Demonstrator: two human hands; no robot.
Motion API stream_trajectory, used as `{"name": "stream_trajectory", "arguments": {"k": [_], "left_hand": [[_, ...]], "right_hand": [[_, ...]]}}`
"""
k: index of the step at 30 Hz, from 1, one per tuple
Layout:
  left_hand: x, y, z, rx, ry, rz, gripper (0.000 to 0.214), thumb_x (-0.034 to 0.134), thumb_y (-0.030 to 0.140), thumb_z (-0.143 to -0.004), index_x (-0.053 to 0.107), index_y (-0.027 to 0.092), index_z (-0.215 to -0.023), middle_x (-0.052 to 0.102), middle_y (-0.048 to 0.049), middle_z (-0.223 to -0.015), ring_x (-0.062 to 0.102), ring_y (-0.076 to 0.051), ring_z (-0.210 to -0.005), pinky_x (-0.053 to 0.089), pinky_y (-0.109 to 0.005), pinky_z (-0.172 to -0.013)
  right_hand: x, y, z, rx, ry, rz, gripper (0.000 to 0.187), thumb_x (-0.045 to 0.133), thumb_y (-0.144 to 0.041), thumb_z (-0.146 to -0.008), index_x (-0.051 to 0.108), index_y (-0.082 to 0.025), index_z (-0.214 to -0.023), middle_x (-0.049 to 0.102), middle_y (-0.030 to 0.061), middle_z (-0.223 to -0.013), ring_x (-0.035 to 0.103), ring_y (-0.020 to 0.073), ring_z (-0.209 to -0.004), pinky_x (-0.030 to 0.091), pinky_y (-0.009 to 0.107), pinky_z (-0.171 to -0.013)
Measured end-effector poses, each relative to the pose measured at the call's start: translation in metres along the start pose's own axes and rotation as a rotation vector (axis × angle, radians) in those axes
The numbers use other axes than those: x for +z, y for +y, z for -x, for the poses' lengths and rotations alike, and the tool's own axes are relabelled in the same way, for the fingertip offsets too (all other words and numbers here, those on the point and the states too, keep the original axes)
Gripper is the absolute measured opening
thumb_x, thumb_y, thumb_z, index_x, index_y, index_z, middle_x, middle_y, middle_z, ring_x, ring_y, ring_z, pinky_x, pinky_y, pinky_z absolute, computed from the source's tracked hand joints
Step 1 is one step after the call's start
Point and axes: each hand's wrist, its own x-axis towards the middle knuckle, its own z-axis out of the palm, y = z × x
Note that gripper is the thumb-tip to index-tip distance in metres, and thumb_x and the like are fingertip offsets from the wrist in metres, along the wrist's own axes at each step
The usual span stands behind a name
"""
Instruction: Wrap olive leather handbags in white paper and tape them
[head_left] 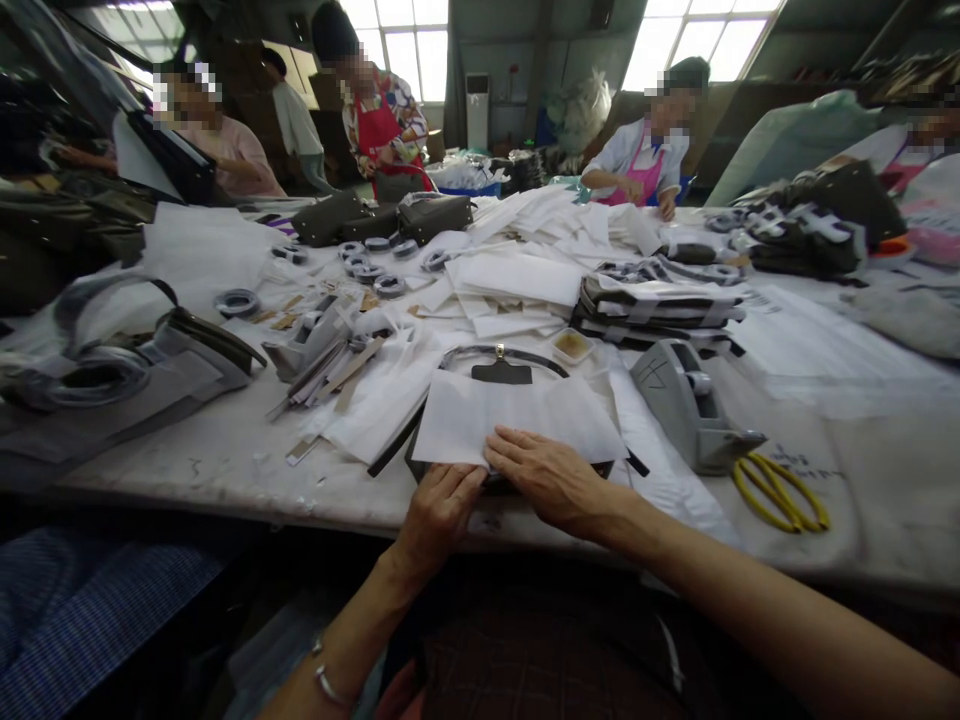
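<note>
A white paper sheet (517,410) lies over a dark handbag (412,455) at the near edge of the table. The bag's wrapped handle (551,362) arches behind the sheet, beside a dark flap with a metal clasp (500,353). My right hand (544,475) rests on the paper's lower edge with fingers stretched out flat. Close beside it, my left hand (446,500) touches the bag's front edge at the paper's border, its fingers extended and its thumb hidden. Neither hand visibly grasps anything.
Right of the bag stand a grey tape dispenser (682,400) and yellow-handled scissors (780,492). Another dispenser (319,335) is at left. Behind are a small dish (572,346), paper sheets (517,275) and stacked dark bags (652,305). Several people work around the table.
</note>
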Motion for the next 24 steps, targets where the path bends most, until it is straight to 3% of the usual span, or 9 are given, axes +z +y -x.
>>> {"name": "stream_trajectory", "arguments": {"k": [4, 7, 11, 14, 17, 22, 24], "left_hand": [[-0.017, 0.014, -0.013, 0.079, -0.020, -0.113, 0.027, 0.057, 0.010, -0.092, 0.061, 0.016, -0.118, 0.070, -0.0069, -0.104, 0.062, -0.021, -0.100, 0.045, -0.038, -0.092], [-0.022, 0.015, -0.025, 0.035, -0.152, -0.269, 0.032, 0.057, 0.012, -0.091, 0.058, 0.015, -0.123, 0.068, -0.0091, -0.113, 0.060, -0.025, -0.106, 0.042, -0.044, -0.097], [-0.018, 0.003, -0.037, -0.037, -0.381, -0.340, 0.019, 0.053, 0.007, -0.089, 0.062, 0.019, -0.101, 0.065, -0.0043, -0.090, 0.059, -0.023, -0.083, 0.047, -0.038, -0.077], [-0.017, -0.004, -0.044, -0.053, -0.464, -0.365, 0.014, 0.053, 0.009, -0.088, 0.060, 0.020, -0.093, 0.061, -0.0052, -0.087, 0.056, -0.025, -0.083, 0.046, -0.039, -0.071], [-0.018, -0.008, -0.046, -0.035, -0.482, -0.341, 0.014, 0.056, 0.009, -0.085, 0.060, 0.019, -0.094, 0.059, -0.0058, -0.088, 0.054, -0.025, -0.083, 0.044, -0.038, -0.071], [-0.016, -0.014, -0.032, 0.125, -0.380, -0.306, 0.041, 0.049, 0.012, -0.094, 0.051, 0.026, -0.133, 0.056, -0.0024, -0.082, 0.051, -0.021, -0.076, 0.041, -0.035, -0.070], [-0.014, -0.015, -0.025, 0.150, -0.359, -0.307, 0.043, 0.048, 0.014, -0.096, 0.049, 0.029, -0.137, 0.055, -0.0018, -0.081, 0.051, -0.020, -0.076, 0.040, -0.035, -0.071]], "right_hand": [[0.009, -0.001, 0.005, 0.002, 0.048, -0.043, 0.048, 0.044, -0.005, -0.091, 0.052, -0.011, -0.137, 0.055, 0.0149, -0.142, 0.041, 0.0263, -0.140, 0.042, 0.043, -0.113], [0.006, -0.001, 0.007, 0.027, 0.073, -0.110, 0.049, 0.045, -0.004, -0.090, 0.052, -0.013, -0.138, 0.054, 0.0154, -0.143, 0.039, 0.0257, -0.142, 0.041, 0.045, -0.113], [-0.021, 0.008, 0.006, 0.150, -0.016, -0.261, 0.052, 0.060, -0.023, -0.090, 0.051, -0.014, -0.140, 0.057, 0.0151, -0.141, 0.050, 0.0270, -0.134, 0.044, 0.041, -0.109], [-0.038, 0.020, 0.006, 0.236, -0.084, -0.257, 0.064, 0.068, -0.043, -0.085, 0.052, -0.013, -0.140, 0.058, 0.0179, -0.139, 0.056, 0.0320, -0.127, 0.044, 0.046, -0.107], [-0.034, 0.027, 0.009, 0.233, -0.113, -0.219, 0.075, 0.070, -0.050, -0.082, 0.048, -0.012, -0.143, 0.052, 0.0193, -0.144, 0.050, 0.0348, -0.132, 0.039, 0.050, -0.111], [-0.014, 0.021, 0.016, 0.219, -0.097, -0.178, 0.085, 0.070, -0.049, -0.083, 0.036, -0.011, -0.151, 0.041, 0.0184, -0.153, 0.040, 0.0313, -0.140, 0.029, 0.048, -0.118], [-0.011, 0.016, 0.018, 0.216, -0.096, -0.167, 0.083, 0.069, -0.048, -0.084, 0.037, -0.011, -0.150, 0.041, 0.0183, -0.153, 0.040, 0.0309, -0.141, 0.029, 0.048, -0.118]]}}
